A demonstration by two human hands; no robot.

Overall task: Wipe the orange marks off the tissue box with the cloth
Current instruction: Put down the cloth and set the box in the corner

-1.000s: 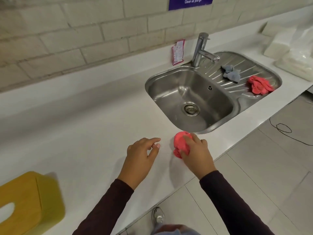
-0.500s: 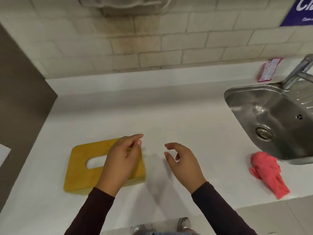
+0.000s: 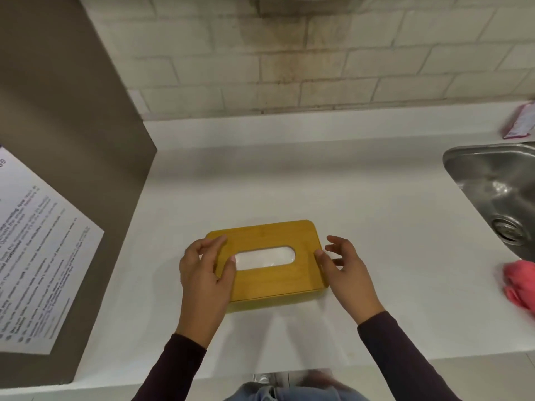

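Observation:
The tissue box (image 3: 275, 282) has a yellow wooden lid with an oval slot showing white tissue. It lies flat on the white counter (image 3: 289, 183) in front of me. My left hand (image 3: 202, 270) grips its left end, thumb by the slot and fingers over the far corner. At the box's right end is my right hand (image 3: 344, 270), thumb touching the edge, fingers spread and holding nothing. The pink cloth (image 3: 521, 282) lies crumpled on the counter at the far right, apart from both hands. I cannot make out orange marks on the lid.
A steel sink (image 3: 492, 180) is set into the counter at the right, just beyond the cloth. A brown side panel with a printed sheet (image 3: 43, 256) bounds the counter on the left. A small pink packet (image 3: 521, 124) leans on the tiled back wall.
My right hand let go of the pink cloth, which stays by the sink. My view swung left to the tissue box, and both hands came to its two ends.

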